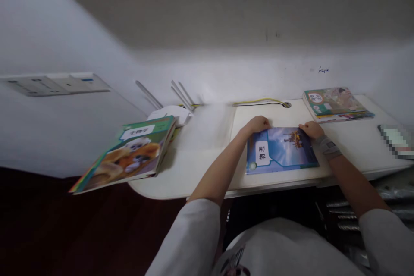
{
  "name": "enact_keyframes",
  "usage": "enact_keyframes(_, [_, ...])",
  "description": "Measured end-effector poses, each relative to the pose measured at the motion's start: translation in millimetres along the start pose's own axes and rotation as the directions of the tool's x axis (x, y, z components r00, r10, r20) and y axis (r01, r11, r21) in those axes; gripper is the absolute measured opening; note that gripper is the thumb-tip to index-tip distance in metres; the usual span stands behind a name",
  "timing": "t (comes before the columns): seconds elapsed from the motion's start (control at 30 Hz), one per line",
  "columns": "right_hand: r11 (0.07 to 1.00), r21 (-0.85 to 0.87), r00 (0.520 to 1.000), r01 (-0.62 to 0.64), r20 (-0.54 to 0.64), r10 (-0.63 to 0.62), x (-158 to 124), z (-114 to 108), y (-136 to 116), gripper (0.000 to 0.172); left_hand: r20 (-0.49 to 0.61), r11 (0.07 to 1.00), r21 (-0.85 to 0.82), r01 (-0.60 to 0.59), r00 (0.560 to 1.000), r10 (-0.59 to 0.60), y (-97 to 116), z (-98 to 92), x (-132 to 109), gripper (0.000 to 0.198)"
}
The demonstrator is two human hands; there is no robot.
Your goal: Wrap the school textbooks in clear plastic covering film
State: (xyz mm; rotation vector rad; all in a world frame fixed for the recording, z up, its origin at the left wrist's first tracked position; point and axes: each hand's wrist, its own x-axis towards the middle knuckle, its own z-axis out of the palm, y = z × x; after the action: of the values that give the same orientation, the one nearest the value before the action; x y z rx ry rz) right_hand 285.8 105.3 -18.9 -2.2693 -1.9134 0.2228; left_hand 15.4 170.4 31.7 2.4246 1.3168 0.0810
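Observation:
A blue book (280, 150) with an oil rig on its cover lies sideways near the front edge of the white desk (186, 172). My left hand (259, 124) is closed at the book's far left corner. At its far right corner, my right hand (312, 130) has its fingers closed on the edge, with a grey band on the wrist. A stack of books with a green panda cover (132, 148) rests at the desk's left end, partly over the edge.
Behind the green stack stands a white router (170, 114) with upright antennas. More books (336, 102) lie at the back right. A blurred-out device (396, 140) is at the right edge. A yellow cable (255, 101) runs along the wall to a hole.

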Motion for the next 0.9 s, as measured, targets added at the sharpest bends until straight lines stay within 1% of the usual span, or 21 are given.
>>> enact_keyframes(0.07, [1.0,-0.014,1.0,0.005,-0.005,-0.005,0,0,0,0.047,0.005,0.999,0.016,-0.043,0.999,0.043,17,6.3,10,0.02])
enact_keyframes(0.13, [0.999,-0.026,1.0,0.018,-0.011,-0.018,-1,-2,1,0.047,-0.003,0.998,0.036,-0.051,0.999,0.051,27,12.7,17,0.021])
enact_keyframes(0.2, [0.999,-0.04,0.999,0.027,-0.032,-0.029,-4,-5,0,0.046,-0.009,0.998,0.052,-0.045,0.999,0.045,31,17.1,21,0.022])
enact_keyframes(0.3, [0.997,-0.066,0.991,0.049,-0.124,-0.057,-11,-10,-10,0.041,0.01,0.997,0.063,-0.045,0.999,0.044,28,19.6,23,0.024])
enact_keyframes(0.33, [0.994,-0.075,0.983,0.078,-0.158,-0.089,-14,-11,-16,0.038,0.02,0.997,0.066,-0.047,0.999,0.046,26,19.8,23,0.026])
enact_keyframes(0.4, [0.979,-0.089,0.961,0.184,-0.194,-0.198,-18,-11,-31,0.033,0.034,0.996,0.076,-0.049,0.998,0.046,24,20.4,23,0.027])
enact_keyframes(0.47, [0.943,-0.096,0.927,0.319,-0.175,-0.332,-20,-7,-48,0.027,0.039,0.995,0.092,-0.041,0.999,0.037,25,21.6,24,0.027])
enact_keyframes(0.53, [0.901,-0.094,0.891,0.424,-0.134,-0.434,-20,0,-63,0.022,0.031,0.994,0.111,-0.021,0.999,0.018,26,24.0,23,0.026])
enact_keyframes(0.6, [0.87,-0.09,0.863,0.486,-0.106,-0.493,-19,7,-73,0.022,0.005,0.991,0.131,0.013,1.0,-0.014,29,27.7,20,0.026])
enact_keyframes(0.67, [0.848,-0.083,0.843,0.523,-0.094,-0.529,-19,14,-76,0.024,-0.041,0.987,0.151,0.06,0.998,-0.054,32,32.3,14,0.028])
enact_keyframes(0.8, [0.819,-0.06,0.814,0.57,-0.095,-0.573,-16,22,-69,0.028,-0.149,0.973,0.186,0.139,0.982,-0.112,34,39.5,-1,0.038])
enact_keyframes(0.9, [0.814,-0.049,0.807,0.578,-0.111,-0.58,-12,25,-63,0.029,-0.199,0.964,0.209,0.165,0.972,-0.123,26,40.4,-9,0.038])
